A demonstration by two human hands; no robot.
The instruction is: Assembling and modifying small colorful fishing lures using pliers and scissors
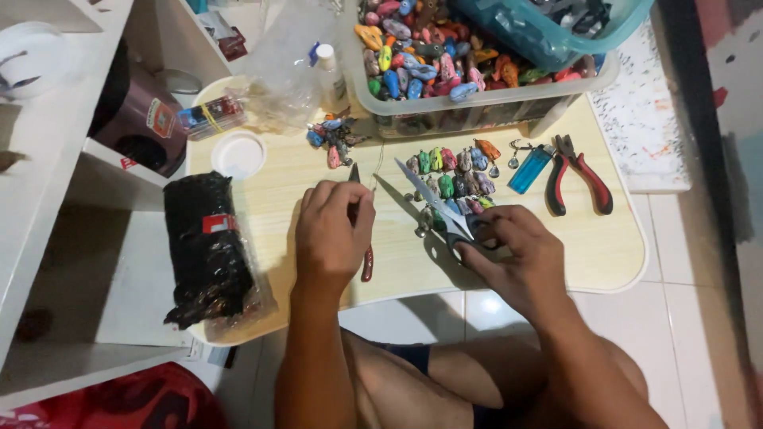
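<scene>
My left hand point(332, 230) is closed around a small plier tool point(355, 176) whose dark tip pokes out above my fingers and whose red handle shows below my palm. My right hand point(513, 250) grips the handles of a pair of scissors point(429, 199), the blades pointing up-left toward the plier tip. A thin thread point(380, 163) runs up between the two tools. Rows of small colourful charms point(451, 175) lie just above the scissors on the light wooden lap table point(278, 187).
A clear tub point(485, 99) full of colourful charms stands at the back. A blue lighter point(531, 168) and red-handled pliers point(580, 175) lie at right. A black plastic bundle point(208, 246), a white lid point(238, 155), a glue bottle point(328, 73) and a small charm pile point(332, 141) sit left.
</scene>
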